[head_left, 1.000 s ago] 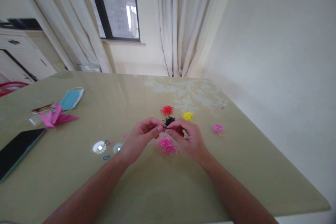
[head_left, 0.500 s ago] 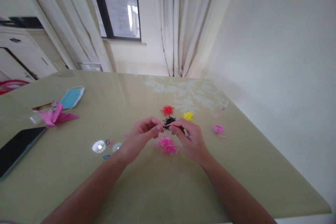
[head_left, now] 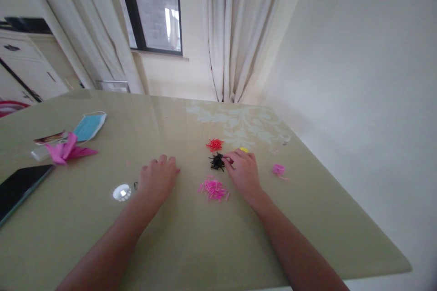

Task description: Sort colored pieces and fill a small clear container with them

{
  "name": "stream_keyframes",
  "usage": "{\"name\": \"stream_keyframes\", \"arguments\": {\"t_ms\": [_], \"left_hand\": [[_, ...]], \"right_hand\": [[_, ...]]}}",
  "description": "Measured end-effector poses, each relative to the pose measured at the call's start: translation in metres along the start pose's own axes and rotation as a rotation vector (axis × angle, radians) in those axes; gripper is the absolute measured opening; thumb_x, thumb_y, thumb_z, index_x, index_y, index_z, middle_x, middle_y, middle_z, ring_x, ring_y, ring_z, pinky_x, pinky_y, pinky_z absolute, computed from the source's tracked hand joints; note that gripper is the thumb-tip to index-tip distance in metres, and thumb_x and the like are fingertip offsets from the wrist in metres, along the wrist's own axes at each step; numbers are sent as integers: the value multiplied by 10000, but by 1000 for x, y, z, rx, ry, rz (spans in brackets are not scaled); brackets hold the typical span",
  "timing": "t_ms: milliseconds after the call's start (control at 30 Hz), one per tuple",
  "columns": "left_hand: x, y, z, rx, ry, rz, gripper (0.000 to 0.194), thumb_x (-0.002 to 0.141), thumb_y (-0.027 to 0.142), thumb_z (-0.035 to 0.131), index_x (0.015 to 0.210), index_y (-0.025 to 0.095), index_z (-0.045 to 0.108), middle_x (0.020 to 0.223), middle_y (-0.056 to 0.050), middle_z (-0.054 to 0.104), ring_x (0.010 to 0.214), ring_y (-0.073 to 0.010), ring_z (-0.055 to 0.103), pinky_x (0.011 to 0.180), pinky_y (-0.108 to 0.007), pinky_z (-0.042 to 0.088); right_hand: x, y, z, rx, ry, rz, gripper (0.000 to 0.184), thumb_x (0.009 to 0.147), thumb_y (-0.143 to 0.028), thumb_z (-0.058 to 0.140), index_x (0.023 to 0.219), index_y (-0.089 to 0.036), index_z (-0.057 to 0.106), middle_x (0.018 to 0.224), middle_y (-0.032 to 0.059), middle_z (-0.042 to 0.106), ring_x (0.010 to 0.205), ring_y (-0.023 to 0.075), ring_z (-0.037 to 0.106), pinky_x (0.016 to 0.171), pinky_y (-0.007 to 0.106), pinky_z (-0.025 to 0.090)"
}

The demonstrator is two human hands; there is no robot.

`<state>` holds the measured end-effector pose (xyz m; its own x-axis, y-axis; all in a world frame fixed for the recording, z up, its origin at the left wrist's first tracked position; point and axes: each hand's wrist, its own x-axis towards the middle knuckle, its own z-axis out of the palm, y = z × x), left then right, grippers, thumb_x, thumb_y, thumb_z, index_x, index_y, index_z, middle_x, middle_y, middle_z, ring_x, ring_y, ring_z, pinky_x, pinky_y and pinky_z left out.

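Note:
My right hand rests on the olive table, thumb and forefinger pinched at the edge of a small black pile of rubber bands; what they hold is too small to name. A red pile lies just beyond, and a yellow pile peeks out behind the knuckles. A pink pile lies close to the wrist on its left. My left hand lies palm down on the table to the left, holding nothing.
A small pink roll sits right of my right hand. At the left lie a blue face mask, a folded pink paper and a dark phone. A bright light reflection shows by my left hand. Curtains and a window stand behind.
Both hands were raised together, pinching something over the black pile. Now they have separated: the left dropped flat onto the table to the left, the right lowered to the black pile.

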<state>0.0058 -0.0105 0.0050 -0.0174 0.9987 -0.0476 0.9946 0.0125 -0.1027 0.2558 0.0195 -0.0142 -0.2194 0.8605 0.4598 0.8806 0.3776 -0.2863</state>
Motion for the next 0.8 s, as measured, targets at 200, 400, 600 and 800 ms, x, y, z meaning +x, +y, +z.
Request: {"name": "stream_keyframes", "arguments": {"t_ms": [200,400,600,800], "left_hand": [[7,-4,6,-35,-40,98,341,1012,88,351,1128,133,669,1114,-178,673,1054,-323,708,803,-391,560],[15,-9,10,-153,-13,103,300,971,45,394,1022,158,668,1064,-146,700,983,-277,713,799,-353,516],[13,9,8,-655,181,240,151,1015,210,494,1022,191,643,950,-74,736,874,-229,703,770,-334,507],[-5,36,1,-1221,256,448,138,1005,281,578,1025,203,690,914,-36,752,827,-165,728,742,-269,551]], "right_hand": [[4,-7,12,-165,-88,-52,177,1040,-252,612,1010,-210,780,986,77,753,962,240,651,908,376,353],[1,-3,8,-114,-37,-44,182,1038,-244,612,1025,-215,792,942,75,746,924,233,657,865,380,369],[-4,-5,0,339,80,-61,184,1012,-296,659,955,-196,802,794,39,718,717,183,618,748,337,438],[-10,-20,-10,686,61,-115,175,937,-365,767,994,-206,814,764,24,716,661,155,584,645,284,466]]}}
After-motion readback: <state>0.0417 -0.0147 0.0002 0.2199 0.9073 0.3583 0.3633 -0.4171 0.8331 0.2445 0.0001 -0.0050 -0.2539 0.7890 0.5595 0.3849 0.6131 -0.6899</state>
